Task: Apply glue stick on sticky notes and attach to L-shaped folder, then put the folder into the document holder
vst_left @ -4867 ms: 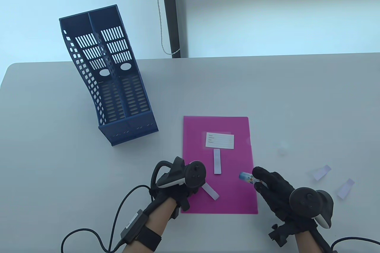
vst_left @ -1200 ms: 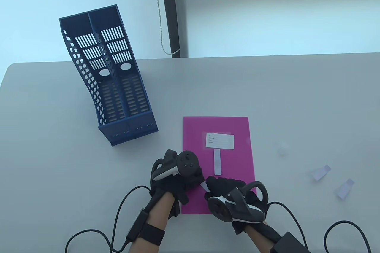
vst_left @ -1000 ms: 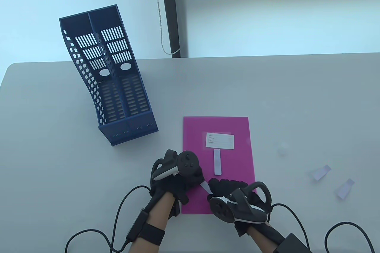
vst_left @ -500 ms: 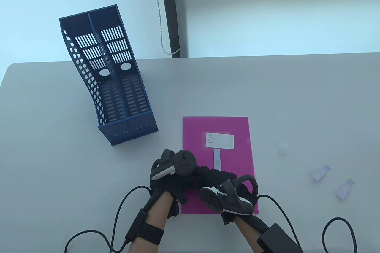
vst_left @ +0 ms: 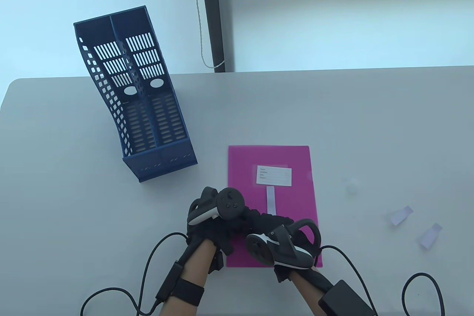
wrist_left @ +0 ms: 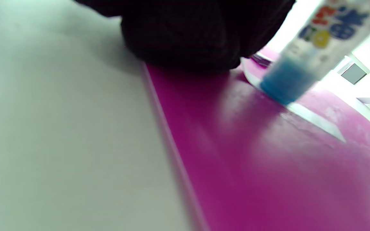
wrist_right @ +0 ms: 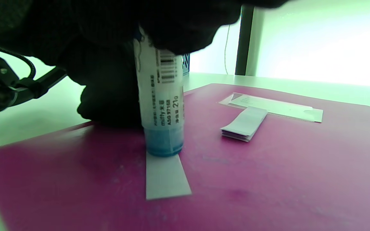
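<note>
1. The right hand (vst_left: 276, 229) grips the glue stick (wrist_right: 161, 106) upright, fingers wrapped round its upper barrel; its blue end presses on a sticky note (wrist_right: 165, 175).
2. That note lies flat on the pink folder (vst_left: 296, 190), near its lower left part, with its free end stretching toward the right wrist camera.
3. The left hand (vst_left: 222, 225) rests at the folder's left edge, fingertips on the folder just beside the stick; whether they pin the note I cannot tell.
4. A stack of notes (vst_left: 271, 201) lies below the folder's label (vst_left: 274, 175).
5. The blue document holder (vst_left: 133, 93) stands well apart, to the far left.

An office desk: a grey table (vst_left: 333, 116) bearing a blue document holder (vst_left: 137, 101) beside a window.
</note>
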A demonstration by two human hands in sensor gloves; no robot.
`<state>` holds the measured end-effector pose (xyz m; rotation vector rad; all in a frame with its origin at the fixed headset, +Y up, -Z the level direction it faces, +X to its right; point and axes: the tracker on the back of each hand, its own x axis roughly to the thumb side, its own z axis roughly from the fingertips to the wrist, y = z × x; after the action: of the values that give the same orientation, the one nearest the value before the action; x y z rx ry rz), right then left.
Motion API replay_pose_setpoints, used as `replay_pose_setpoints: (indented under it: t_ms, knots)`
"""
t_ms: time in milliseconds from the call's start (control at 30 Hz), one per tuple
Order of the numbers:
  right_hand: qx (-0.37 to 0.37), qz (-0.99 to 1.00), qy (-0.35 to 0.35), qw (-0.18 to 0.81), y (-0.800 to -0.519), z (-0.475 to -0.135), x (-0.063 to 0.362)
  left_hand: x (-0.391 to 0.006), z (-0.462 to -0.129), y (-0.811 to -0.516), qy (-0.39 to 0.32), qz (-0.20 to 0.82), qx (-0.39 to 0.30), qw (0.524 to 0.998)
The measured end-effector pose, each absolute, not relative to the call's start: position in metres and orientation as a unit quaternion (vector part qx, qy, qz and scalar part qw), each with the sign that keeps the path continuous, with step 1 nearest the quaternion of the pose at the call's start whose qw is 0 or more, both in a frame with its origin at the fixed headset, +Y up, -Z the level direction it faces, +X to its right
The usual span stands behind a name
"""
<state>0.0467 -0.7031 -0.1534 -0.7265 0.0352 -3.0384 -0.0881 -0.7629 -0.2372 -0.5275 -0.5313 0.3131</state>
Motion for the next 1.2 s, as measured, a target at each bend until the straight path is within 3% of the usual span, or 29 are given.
replay_pose_setpoints:
  t_ms: [167, 367, 633, 900, 1200]
  knots:
    - [-0.238, -0.971, -0.004, 0.018, -0.702, -0.139, 0.063, -0.088, -0.237, -0.763, -0.258, 0.151, -0.258, 0.919]
    - [-0.225, -0.973, 0.044, -0.009, -0.708, -0.155, 0.052, -0.087, -0.236, -0.762, -0.258, 0.145, -0.253, 0.921]
    - [-0.247, -0.969, -0.018, -0.004, -0.702, -0.142, 0.077, -0.087, -0.237, -0.762, -0.258, 0.147, -0.256, 0.920]
    - [-0.255, -0.966, 0.027, -0.020, -0.707, -0.148, 0.054, -0.087, -0.236, -0.762, -0.258, 0.141, -0.252, 0.922]
    - [-0.265, -0.963, -0.030, 0.019, -0.699, -0.138, 0.072, -0.086, -0.236, -0.762, -0.259, 0.138, -0.253, 0.922]
